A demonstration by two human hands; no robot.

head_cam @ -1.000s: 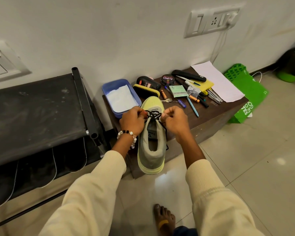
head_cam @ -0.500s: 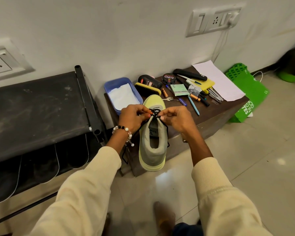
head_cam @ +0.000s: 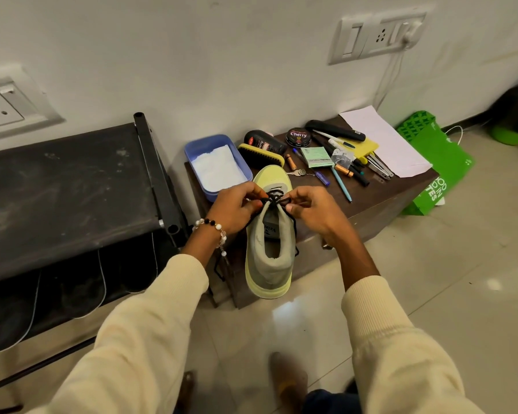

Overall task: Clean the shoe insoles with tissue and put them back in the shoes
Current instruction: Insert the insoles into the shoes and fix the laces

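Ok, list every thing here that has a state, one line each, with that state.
shoe: on the cabinet, heel past the edge, insole inside
black laces: pinched by both hands, being tied
left hand: pinching a lace
right hand: pinching a lace
blue tub: open, white tissue inside
polish tin: lid on
wall socket: plug in

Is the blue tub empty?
No, the blue tub behind the shoe holds a white tissue.

The person wears a cream long-sleeved top (head_cam: 150, 330) with ribbed cuffs. On the left wrist there is a bracelet (head_cam: 214, 231) of white and black beads.
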